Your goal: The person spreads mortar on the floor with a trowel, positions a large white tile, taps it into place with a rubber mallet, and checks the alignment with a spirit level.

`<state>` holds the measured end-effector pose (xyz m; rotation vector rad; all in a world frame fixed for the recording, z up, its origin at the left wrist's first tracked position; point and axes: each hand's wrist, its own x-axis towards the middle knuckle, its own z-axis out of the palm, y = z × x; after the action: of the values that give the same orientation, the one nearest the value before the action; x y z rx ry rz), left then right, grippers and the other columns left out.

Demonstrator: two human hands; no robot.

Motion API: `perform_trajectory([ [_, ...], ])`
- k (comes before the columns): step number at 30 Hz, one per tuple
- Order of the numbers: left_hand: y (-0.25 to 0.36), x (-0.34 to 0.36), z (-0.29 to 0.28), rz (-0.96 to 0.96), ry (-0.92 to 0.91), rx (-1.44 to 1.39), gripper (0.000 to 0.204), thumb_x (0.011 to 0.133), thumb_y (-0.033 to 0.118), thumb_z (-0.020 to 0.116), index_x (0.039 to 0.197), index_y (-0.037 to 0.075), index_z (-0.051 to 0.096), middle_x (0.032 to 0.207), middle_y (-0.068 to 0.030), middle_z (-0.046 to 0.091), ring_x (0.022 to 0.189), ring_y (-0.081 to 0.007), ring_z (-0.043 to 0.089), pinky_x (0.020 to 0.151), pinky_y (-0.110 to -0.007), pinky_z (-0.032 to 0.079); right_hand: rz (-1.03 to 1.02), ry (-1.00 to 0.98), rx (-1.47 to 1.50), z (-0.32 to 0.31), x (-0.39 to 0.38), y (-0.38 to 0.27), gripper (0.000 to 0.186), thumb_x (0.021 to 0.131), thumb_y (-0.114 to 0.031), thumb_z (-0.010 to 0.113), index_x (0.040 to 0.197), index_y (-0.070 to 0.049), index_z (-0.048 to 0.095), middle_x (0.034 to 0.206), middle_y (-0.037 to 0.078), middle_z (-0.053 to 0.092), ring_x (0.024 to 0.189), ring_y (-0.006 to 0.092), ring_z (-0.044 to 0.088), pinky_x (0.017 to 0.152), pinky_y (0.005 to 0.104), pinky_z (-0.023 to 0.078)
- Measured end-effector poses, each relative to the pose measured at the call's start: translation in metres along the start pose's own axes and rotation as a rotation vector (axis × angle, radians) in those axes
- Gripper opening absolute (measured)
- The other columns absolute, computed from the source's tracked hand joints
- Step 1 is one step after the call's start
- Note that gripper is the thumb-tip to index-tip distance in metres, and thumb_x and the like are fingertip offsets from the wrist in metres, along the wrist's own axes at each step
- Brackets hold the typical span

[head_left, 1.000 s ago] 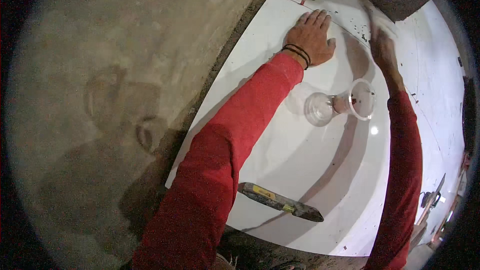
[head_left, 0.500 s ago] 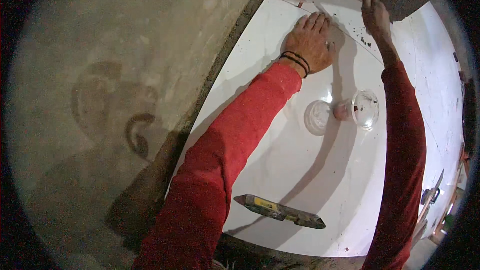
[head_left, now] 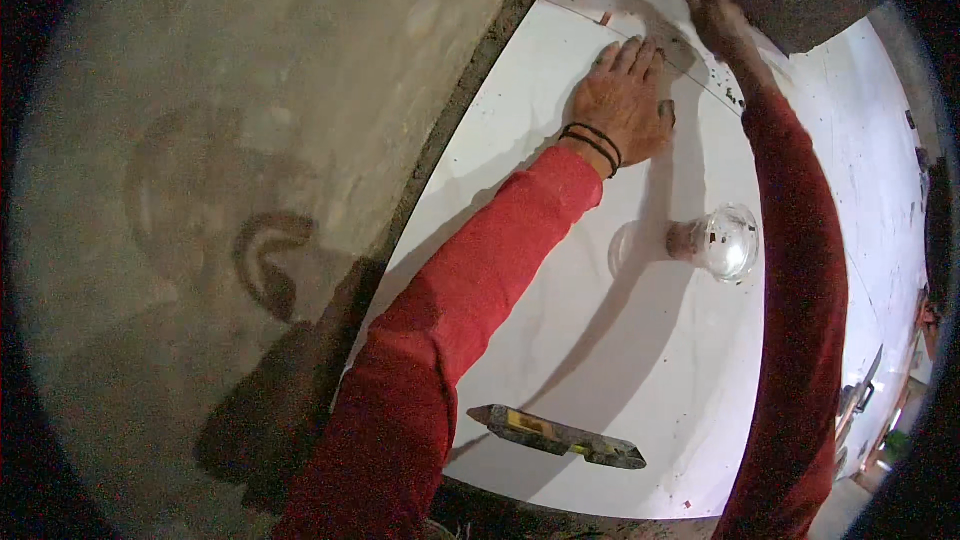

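Note:
My left hand (head_left: 622,100) lies flat with fingers stretched out on a glossy white tile (head_left: 520,320); two dark cords circle its wrist. Beyond it on the right, my right hand (head_left: 722,22) is smeared by motion, closed around a thin-handled tool whose head I cannot make out. Nearer me on the tile stands a clear, round, cup-like thing (head_left: 733,243), with what looks like its reflection or base beside it. A dirty black-and-yellow tool (head_left: 560,437), long with a pointed end, lies close to the tile's near edge.
A rough grey wall (head_left: 250,60) borders the tile on the left, with a dark gap (head_left: 440,145) between. Dark crumbs lie by the joint at the far end. A small red piece (head_left: 606,18) sits at that joint. Another white tile (head_left: 870,140) extends on the right.
My right hand has swung left and down a little, blurring the tool it holds. My left hand stays flat on the tile. The view has shifted slightly.

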<state>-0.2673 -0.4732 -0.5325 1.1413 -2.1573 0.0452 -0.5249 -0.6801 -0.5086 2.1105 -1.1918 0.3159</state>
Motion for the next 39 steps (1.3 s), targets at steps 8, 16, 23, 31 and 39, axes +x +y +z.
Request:
perform_trajectory([
  [8, 0.002, -0.004, 0.001, -0.038, -0.040, 0.012, 0.065, 0.091, 0.037, 0.049, 0.136, -0.010, 0.047, 0.143, -0.0233, 0.047, 0.138, -0.0340, 0.038, 0.116, -0.044, 0.026, 0.022, -0.060, 0.047, 0.006, 0.020, 0.008, 0.043, 0.103, -0.037, 0.042, 0.133, -0.008, 0.053, 0.074, 0.023, 0.065, 0.059, 0.0365, 0.067, 0.047, 0.0460, 0.054],
  [16, -0.020, -0.014, -0.020, -0.102, -0.144, 0.063, 0.064, 0.091, 0.036, 0.049, 0.138, -0.008, 0.045, 0.145, -0.0234, 0.045, 0.138, -0.0335, 0.038, 0.117, -0.044, 0.025, 0.369, -0.441, 0.496, -0.044, 0.064, -0.076, 0.041, 0.105, -0.029, 0.038, 0.141, -0.011, 0.047, 0.094, 0.026, 0.068, 0.079, 0.0424, 0.069, 0.065, 0.0521, 0.055],
  [23, -0.014, -0.013, -0.004, -0.035, -0.090, 0.128, 0.066, 0.092, 0.038, 0.048, 0.139, -0.008, 0.044, 0.144, -0.0249, 0.046, 0.138, -0.0330, 0.038, 0.117, -0.045, 0.027, 0.230, -0.104, 0.578, -0.030, 0.038, -0.030, 0.040, 0.105, -0.033, 0.038, 0.131, -0.008, 0.055, 0.100, 0.023, 0.068, 0.088, 0.0397, 0.068, 0.074, 0.0494, 0.053],
  [31, 0.030, 0.018, 0.008, -0.014, 0.016, -0.023, 0.065, 0.094, 0.040, 0.047, 0.141, -0.005, 0.044, 0.148, -0.0206, 0.043, 0.140, -0.0324, 0.038, 0.117, -0.044, 0.026, -0.279, 0.200, -0.258, -0.054, -0.023, 0.145, 0.038, 0.104, -0.030, 0.041, 0.131, -0.007, 0.054, 0.082, 0.020, 0.066, 0.070, 0.0341, 0.068, 0.061, 0.0447, 0.055],
  [39, -0.004, -0.001, 0.003, 0.005, -0.024, 0.040, 0.063, 0.094, 0.036, 0.049, 0.141, -0.005, 0.042, 0.148, -0.0214, 0.044, 0.140, -0.0325, 0.038, 0.118, -0.046, 0.026, 0.306, -0.147, 0.481, -0.077, -0.041, -0.008, 0.058, 0.104, -0.051, 0.035, 0.116, -0.002, 0.062, 0.068, 0.021, 0.062, 0.061, 0.0321, 0.064, 0.055, 0.0448, 0.052],
])
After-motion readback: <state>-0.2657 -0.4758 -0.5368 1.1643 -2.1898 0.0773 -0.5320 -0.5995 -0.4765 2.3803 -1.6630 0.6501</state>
